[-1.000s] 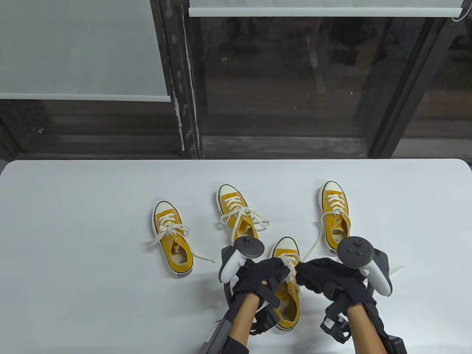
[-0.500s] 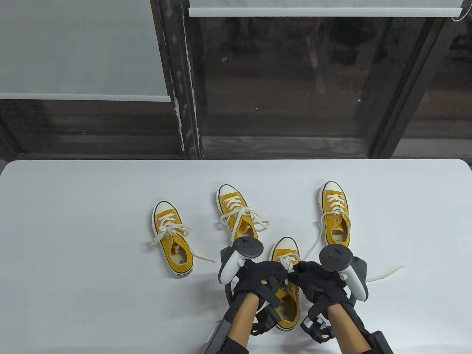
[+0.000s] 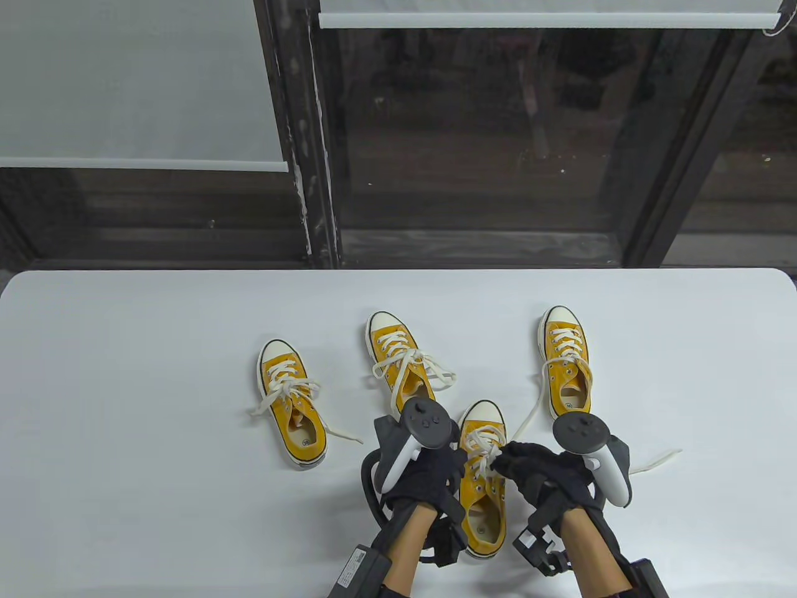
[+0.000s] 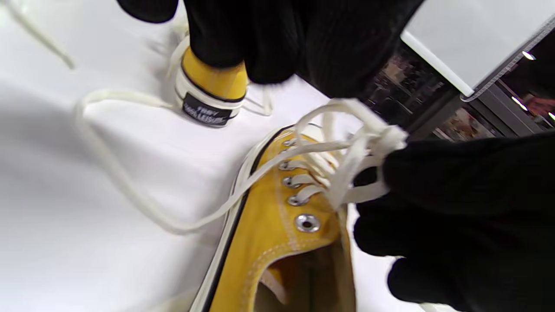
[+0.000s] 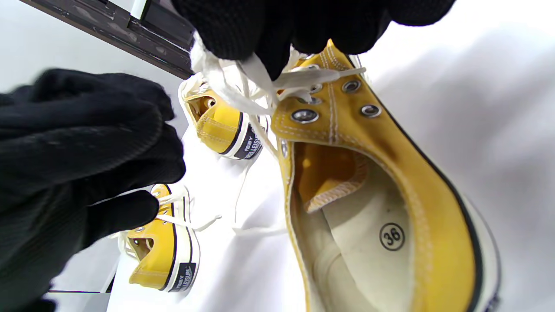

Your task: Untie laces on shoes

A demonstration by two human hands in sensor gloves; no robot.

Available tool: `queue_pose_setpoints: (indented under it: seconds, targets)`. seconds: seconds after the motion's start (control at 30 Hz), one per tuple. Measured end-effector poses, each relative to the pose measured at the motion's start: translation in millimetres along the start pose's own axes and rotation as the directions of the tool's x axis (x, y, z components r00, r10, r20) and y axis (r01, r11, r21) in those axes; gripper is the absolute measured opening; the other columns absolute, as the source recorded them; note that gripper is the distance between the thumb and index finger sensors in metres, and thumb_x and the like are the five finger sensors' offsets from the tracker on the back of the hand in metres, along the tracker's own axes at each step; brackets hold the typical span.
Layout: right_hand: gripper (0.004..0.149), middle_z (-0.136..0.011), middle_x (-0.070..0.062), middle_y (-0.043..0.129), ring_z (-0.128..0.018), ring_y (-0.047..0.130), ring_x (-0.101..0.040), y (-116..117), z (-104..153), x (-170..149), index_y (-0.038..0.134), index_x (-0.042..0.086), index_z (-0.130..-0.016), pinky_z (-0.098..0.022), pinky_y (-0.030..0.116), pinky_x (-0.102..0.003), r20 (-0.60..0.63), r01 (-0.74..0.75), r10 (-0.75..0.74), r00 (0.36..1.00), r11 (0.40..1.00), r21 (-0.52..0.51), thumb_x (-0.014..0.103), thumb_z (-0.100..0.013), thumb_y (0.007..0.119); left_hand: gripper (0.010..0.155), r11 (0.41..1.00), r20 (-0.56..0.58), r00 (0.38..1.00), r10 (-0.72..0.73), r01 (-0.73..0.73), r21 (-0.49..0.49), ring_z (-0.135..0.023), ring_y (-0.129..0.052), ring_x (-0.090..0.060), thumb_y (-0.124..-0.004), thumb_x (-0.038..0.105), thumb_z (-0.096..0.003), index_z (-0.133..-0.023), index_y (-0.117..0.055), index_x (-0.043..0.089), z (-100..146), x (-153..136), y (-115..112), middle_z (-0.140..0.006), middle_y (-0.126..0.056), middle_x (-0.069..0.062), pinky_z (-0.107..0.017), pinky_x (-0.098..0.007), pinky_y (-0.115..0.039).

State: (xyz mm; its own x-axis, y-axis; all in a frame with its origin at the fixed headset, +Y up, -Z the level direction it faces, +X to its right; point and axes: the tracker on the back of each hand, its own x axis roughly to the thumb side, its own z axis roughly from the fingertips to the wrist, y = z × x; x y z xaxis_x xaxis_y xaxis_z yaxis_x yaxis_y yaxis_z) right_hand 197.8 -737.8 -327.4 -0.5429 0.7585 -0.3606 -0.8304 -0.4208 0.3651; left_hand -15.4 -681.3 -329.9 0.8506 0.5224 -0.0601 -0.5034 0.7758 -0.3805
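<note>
The nearest yellow sneaker (image 3: 484,498) lies at the table's front, toe pointing away. My right hand (image 3: 507,460) pinches its bunched white laces (image 3: 484,443) over the top eyelets. In the right wrist view my right hand (image 5: 269,56) grips the lace bundle (image 5: 225,82) above the sneaker (image 5: 390,173). My left hand (image 3: 457,464) sits just left of the shoe with its fingers curled and nothing visible in them. In the left wrist view the laces (image 4: 347,164) rise to the right hand (image 4: 390,182), while my left hand (image 4: 260,65) stays above.
Three more yellow sneakers stand farther back on the white table (image 3: 124,374): one at the left (image 3: 291,402), one in the middle (image 3: 401,364) with a tied bow, one at the right (image 3: 565,364) with a loose lace (image 3: 654,464) trailing rightwards. Dark window frames lie beyond the far edge.
My left hand has let go of the laces and drawn back to the left of the shoe. The right hand came in from the right and still pinches the lace bundle.
</note>
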Motion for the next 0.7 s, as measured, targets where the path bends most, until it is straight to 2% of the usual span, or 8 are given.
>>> queue_pose_setpoints:
  seconds: [0.07,0.13,0.17,0.27,0.5,0.57,0.63,0.7]
  targets:
    - [0.037,-0.108,-0.014,0.049,-0.1,0.056,-0.04,0.2,0.0,-0.6,0.071,0.015,-0.094,-0.071,0.05,-0.059,0.005,0.008,-0.008,1.0,1.0,0.007,0.032,-0.062,0.064,0.048,0.998,0.0,1.0,0.004,-0.004,-0.07,-0.097,-0.078,-0.029,-0.088,0.037,-0.0532,-0.097,-0.08,0.02,-2.2,4.0,-9.6,-0.089,-0.089,-0.004,-0.076,-0.065,-0.05]
    - [0.036,-0.108,-0.014,0.05,-0.1,0.056,-0.04,1.0,0.1,0.5,0.072,0.015,-0.093,-0.071,0.05,-0.06,0.017,0.007,-0.008,1.0,1.0,0.027,0.031,-0.062,0.065,0.065,0.992,0.045,0.999,-0.02,0.025,-0.121,-0.109,-0.065,-0.029,-0.086,0.039,-0.0543,-0.112,-0.059,0.026,-9.1,4.7,-21.2,-0.114,-0.07,-0.002,-0.079,-0.066,-0.044]
    - [0.036,-0.108,-0.014,0.049,-0.1,0.055,-0.04,1.6,-0.1,1.0,0.073,0.015,-0.093,-0.071,0.05,-0.06,0.029,0.007,-0.008,1.0,0.999,0.042,0.03,-0.061,0.065,0.064,0.988,0.042,0.999,-0.012,0.018,-0.15,-0.111,-0.063,-0.025,-0.083,0.041,-0.0559,-0.113,-0.057,0.029,-13.7,2.9,-26.1,-0.115,-0.069,0.001,-0.08,-0.065,-0.044]
    - [0.035,-0.107,-0.013,0.051,-0.1,0.056,-0.04,1.3,0.9,2.5,0.077,0.015,-0.09,-0.071,0.05,-0.06,0.041,-0.038,0.038,0.998,0.999,0.014,0.029,-0.06,0.067,0.044,0.981,0.015,0.997,0.072,-0.068,-0.184,-0.105,-0.073,-0.017,-0.078,0.039,-0.061,-0.102,-0.067,0.029,-18.0,-2.7,-32.2,-0.099,-0.082,0.006,-0.083,-0.063,-0.044]
    - [0.039,-0.111,-0.017,0.044,-0.102,0.049,-0.045,-4.3,7.7,8.2,0.067,0.018,-0.099,-0.071,0.046,-0.062,0.062,-0.19,0.199,0.978,0.974,-0.124,0.024,-0.061,0.066,0.04,0.944,-0.061,0.973,0.224,-0.232,-0.236,-0.102,-0.071,-0.023,-0.07,0.037,-0.0622,-0.1,-0.072,0.025,-23.8,-18.5,-33.3,-0.097,-0.084,0.002,-0.08,-0.064,-0.044]
    - [0.052,-0.114,-0.021,0.035,-0.103,0.041,-0.048,-4.5,7.9,10.8,0.057,0.016,-0.109,-0.072,0.042,-0.065,0.11,-0.226,0.222,0.969,0.974,0.021,0.021,-0.06,0.074,0.04,0.943,-0.057,0.973,0.224,-0.231,-0.238,-0.103,-0.071,-0.023,-0.071,0.038,-0.0622,-0.1,-0.073,0.026,-24.3,-19.5,-32.4,-0.096,-0.083,0.002,-0.08,-0.064,-0.044]
    - [0.06,-0.115,-0.022,0.03,-0.104,0.035,-0.049,2.1,7.2,11.8,0.05,0.016,-0.112,-0.072,0.039,-0.066,0.131,-0.254,0.243,0.961,0.964,0.077,0.029,-0.06,0.079,0.04,0.938,-0.05,0.97,0.237,-0.241,-0.249,-0.103,-0.07,-0.024,-0.071,0.04,-0.0624,-0.1,-0.074,0.026,-24.2,-18.8,-32.8,-0.097,-0.083,0.002,-0.08,-0.064,-0.044]
    - [0.062,-0.115,-0.019,0.037,-0.105,0.041,-0.046,7.7,7.2,13.6,0.057,0.017,-0.108,-0.072,0.042,-0.064,0.091,-0.283,0.285,0.954,0.958,-0.036,0.046,-0.057,0.08,0.04,0.942,-0.046,0.972,0.23,-0.234,-0.241,-0.103,-0.07,-0.024,-0.072,0.041,-0.0627,-0.099,-0.074,0.025,-23.5,-17.3,-33.1,-0.097,-0.083,0.002,-0.08,-0.064,-0.044]
